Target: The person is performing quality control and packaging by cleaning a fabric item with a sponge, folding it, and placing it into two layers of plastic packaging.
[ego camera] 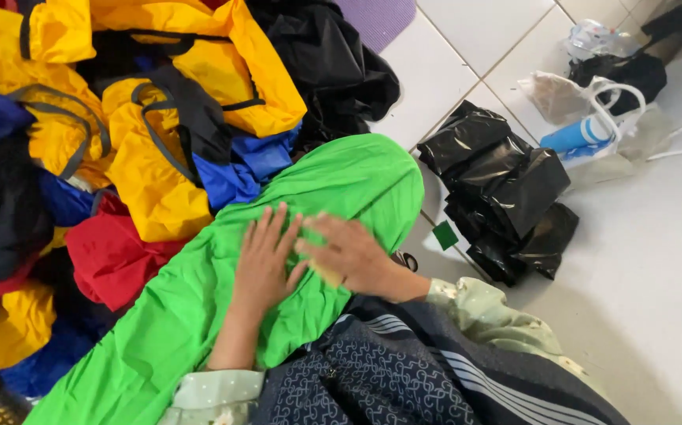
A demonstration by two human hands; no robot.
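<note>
Both hands are down flat on the bright green sheet of thin, creased fabric (333, 181), which runs from the lower left of the frame up to the centre, draped across the lap. The left hand (264, 260) lies open, fingers spread, seemingly pinning the cloth; the right hand (349, 250), blurred, sits just beside it, palm down, gripping nothing. Upper left, a heap of yellow, blue and red garments (160, 118) lies close by. Right of centre, crumpled black plastic bags (506, 189) rest on the white tiled floor (656, 260).
</note>
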